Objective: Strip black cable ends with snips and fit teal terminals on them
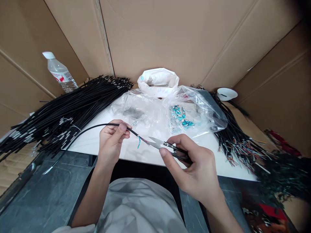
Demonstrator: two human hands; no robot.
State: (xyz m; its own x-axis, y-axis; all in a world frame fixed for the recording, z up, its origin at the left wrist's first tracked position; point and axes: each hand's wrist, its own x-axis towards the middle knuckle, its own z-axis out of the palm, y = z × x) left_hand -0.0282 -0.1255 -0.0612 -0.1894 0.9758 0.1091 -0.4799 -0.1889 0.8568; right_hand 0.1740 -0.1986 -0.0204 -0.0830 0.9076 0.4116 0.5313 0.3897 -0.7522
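matt black rubbery cable (97,127), shiny bare-metal snip blades (156,142), crinkly glossy clear plastic bags (194,110), smooth white bench (97,139), rough brown cardboard walls (194,38), clear plastic bottle (59,72)

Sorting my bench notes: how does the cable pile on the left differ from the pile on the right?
The left pile lies straight and orderly, with short silvery ends; the right pile is tangled, its ends fanning into coloured wires. The left pile looks larger. Both are black cables on the table.

Head camera, looking down, close over table (102,142).
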